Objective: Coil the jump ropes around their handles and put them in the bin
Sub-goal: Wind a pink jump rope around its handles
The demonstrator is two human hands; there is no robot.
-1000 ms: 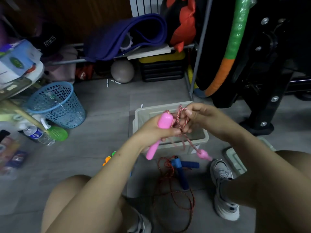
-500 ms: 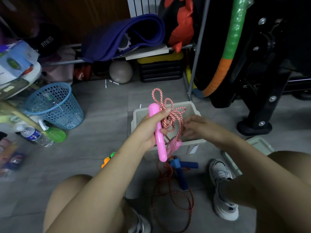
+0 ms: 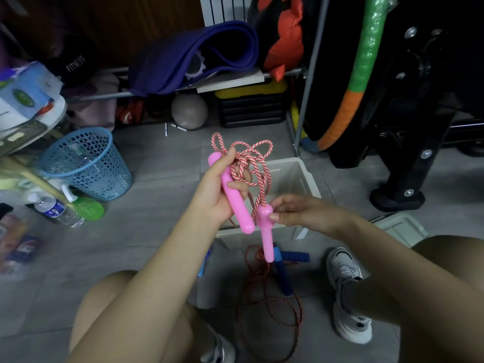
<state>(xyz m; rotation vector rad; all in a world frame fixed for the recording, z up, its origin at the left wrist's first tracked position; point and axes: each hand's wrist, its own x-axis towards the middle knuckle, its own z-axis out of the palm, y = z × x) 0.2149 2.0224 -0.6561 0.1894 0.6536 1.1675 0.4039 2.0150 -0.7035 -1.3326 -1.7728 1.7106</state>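
Gripping one pink handle (image 3: 231, 195) with the pink-and-white rope (image 3: 248, 163) looped over its fingers, the left hand (image 3: 218, 195) is raised above the white bin (image 3: 301, 176); the right hand (image 3: 296, 213) pinches the second pink handle (image 3: 265, 231). A blue-handled jump rope (image 3: 282, 273) lies on the floor.

Floor, my left: blue mesh basket (image 3: 86, 163), water bottle (image 3: 56, 210) lying just beside it | back: grey ball (image 3: 189, 111) under shelf, purple mat (image 3: 193, 56) on top | my right: white sneaker (image 3: 349, 294)
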